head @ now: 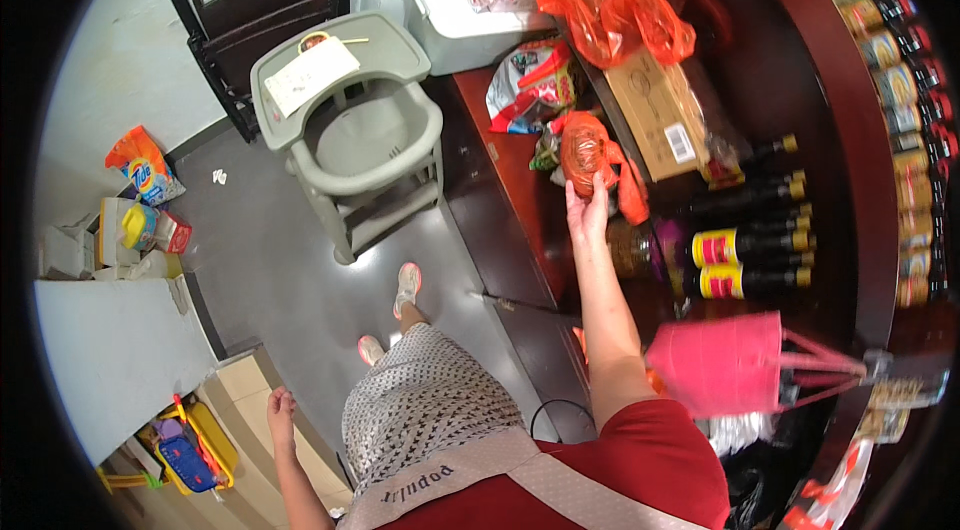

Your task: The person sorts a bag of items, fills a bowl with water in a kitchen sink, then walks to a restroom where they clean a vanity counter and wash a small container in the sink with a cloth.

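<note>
My right hand (587,211) reaches out over the dark wooden shelf and has its fingers on an orange-red plastic bag (585,151), wrapped around something rounded. The twisted end of the bag hangs to the right of my fingertips. Behind it lies a silver and red printed bag (531,87). A cardboard box (652,117) with a barcode label stands just right of it, partly under a loose orange plastic bag (615,12). My left hand (281,404) hangs low at the left, away from the shelf, with its fingers curled; nothing shows in it.
A grey high chair (435,128) with a paper on its tray stands ahead on the floor. Beside it is a white lidded box (465,42). Dark bottles (720,281) line the shelf, and a pink bag (716,365) hangs near my right arm. A yellow bin (225,447) is at left.
</note>
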`<state>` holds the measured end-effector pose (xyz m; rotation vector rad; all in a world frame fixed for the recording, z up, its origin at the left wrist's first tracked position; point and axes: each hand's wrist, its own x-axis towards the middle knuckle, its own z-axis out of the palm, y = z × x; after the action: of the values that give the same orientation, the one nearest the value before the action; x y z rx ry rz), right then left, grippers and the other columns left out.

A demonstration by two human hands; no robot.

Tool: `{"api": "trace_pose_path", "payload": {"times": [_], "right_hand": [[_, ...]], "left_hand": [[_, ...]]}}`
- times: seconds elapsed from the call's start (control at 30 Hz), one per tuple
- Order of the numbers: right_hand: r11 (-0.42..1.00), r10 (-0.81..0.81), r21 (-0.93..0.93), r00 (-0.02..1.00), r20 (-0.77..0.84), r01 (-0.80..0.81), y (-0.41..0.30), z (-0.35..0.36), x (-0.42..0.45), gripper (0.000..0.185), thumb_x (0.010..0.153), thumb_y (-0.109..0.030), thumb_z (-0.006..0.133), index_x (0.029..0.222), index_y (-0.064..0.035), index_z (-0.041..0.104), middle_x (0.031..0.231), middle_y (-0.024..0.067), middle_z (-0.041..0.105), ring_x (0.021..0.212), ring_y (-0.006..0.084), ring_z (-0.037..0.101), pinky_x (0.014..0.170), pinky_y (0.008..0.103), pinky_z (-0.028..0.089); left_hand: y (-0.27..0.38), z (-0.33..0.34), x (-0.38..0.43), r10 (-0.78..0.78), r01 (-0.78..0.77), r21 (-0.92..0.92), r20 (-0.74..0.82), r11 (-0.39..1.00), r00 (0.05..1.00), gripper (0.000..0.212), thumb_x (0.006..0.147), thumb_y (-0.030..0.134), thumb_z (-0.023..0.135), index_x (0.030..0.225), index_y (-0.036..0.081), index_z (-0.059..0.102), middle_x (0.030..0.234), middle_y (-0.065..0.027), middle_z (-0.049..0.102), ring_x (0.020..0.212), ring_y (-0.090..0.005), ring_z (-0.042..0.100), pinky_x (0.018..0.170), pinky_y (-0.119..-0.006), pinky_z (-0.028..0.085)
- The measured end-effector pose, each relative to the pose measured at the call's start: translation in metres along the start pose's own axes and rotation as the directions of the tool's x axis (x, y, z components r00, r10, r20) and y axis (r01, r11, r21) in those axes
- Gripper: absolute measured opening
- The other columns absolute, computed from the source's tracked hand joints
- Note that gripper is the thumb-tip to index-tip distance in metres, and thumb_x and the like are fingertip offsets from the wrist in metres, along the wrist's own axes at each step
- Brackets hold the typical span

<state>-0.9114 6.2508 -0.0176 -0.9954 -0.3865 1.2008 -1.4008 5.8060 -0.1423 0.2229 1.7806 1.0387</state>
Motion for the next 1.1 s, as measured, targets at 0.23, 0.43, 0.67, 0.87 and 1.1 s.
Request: {"api": "trace_pose_path", "payload": {"times": [0.23,0.43,0.67,0.87,1.1], "right_hand": [[0.965,-0.194,0.156,0.972,-0.13,0.213,0.053,0.068,0.187,0.035,0.082,-0.01,0.057,0.114,-0.0138,0.045,0.107,0.0021,0.054,0.1,0.0157,0.05,0.088,0.0345,0.04],[0.976,-0.193,-0.135,0.963,-0.19,0.169,0.035,0.088,0.232,0.025,0.084,-0.013,0.047,0.108,-0.0082,0.053,0.099,0.0082,0.056,0.08,0.0177,0.056,0.064,0.027,0.046],[0.811,-0.311,-0.414,0.905,0.292,0.412,0.09,0.061,-0.008,0.02,0.084,-0.01,0.049,0.101,0.0007,0.049,0.087,0.0034,0.054,0.073,0.0138,0.052,0.067,0.0287,0.046],[-0.05,0.579,-0.994,0.808,-0.106,-0.094,0.11,-0.085,-0.293,0.035,0.081,-0.032,0.043,0.098,-0.0063,0.058,0.091,0.0194,0.06,0.085,0.0347,0.057,0.076,0.0434,0.044],[-0.111,0.561,-0.734,0.567,-0.603,-0.67,0.211,-0.202,-0.603,0.041,0.076,-0.038,0.054,0.097,-0.0044,0.061,0.094,0.0147,0.062,0.09,0.0323,0.057,0.076,0.0403,0.046]], "left_hand": [[0.036,0.077,0.022,-0.165,0.158,0.097,0.075,0.983,0.983,0.02,0.084,0.018,0.054,0.1,0.006,0.052,0.084,0.0016,0.052,0.073,-0.0076,0.047,0.066,-0.02,0.039],[0.063,0.077,0.066,-0.129,0.049,0.293,0.262,0.955,0.956,0.025,0.083,0.015,0.054,0.103,0.0,0.051,0.083,-0.0006,0.053,0.074,-0.0095,0.048,0.07,-0.024,0.041],[0.144,0.094,0.178,-0.162,-0.099,0.515,0.439,0.851,0.884,0.02,0.084,0.018,0.055,0.099,0.005,0.053,0.08,0.0022,0.053,0.071,-0.0065,0.048,0.062,-0.02,0.038],[0.199,0.17,0.268,-0.298,-0.382,0.682,0.659,0.623,0.691,0.02,0.084,0.021,0.055,0.1,0.009,0.054,0.082,0.0021,0.056,0.071,-0.0063,0.05,0.058,-0.019,0.037],[0.181,0.305,0.254,-0.506,-0.794,0.567,0.762,0.219,0.405,0.027,0.082,0.019,0.056,0.102,0.001,0.053,0.083,-0.0028,0.057,0.064,-0.01,0.05,0.058,-0.023,0.042]]}}
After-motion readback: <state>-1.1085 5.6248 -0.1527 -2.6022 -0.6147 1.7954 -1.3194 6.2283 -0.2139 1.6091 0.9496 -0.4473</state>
